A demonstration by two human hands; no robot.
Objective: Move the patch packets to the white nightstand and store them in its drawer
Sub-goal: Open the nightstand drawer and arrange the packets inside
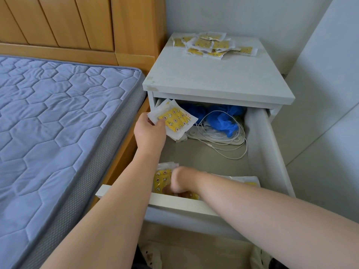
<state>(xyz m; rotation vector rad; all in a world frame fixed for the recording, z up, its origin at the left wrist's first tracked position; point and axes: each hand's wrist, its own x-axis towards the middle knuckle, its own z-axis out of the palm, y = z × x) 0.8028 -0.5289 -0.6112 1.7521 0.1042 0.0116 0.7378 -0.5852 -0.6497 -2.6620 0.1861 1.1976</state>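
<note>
The white nightstand point(213, 78) stands beside the bed with its drawer point(266, 144) pulled out. My left hand point(149, 133) grips a small stack of yellow patch packets point(174, 121) over the drawer's back left corner. My right hand point(179, 183) reaches down into the drawer's front left corner, fingers curled onto yellow packets point(162, 179) lying there; its fingertips are hidden behind the drawer front. Another packet point(250, 182) lies at the drawer's front right. Several more packets point(211, 44) are scattered at the back of the nightstand top.
Inside the drawer lie blue plastic gloves or bags point(221, 119), a white cable point(227, 144) and a white flat item. A blue quilted mattress point(58, 117) on a wooden bed frame point(77, 26) is close on the left. White walls close in behind and on the right.
</note>
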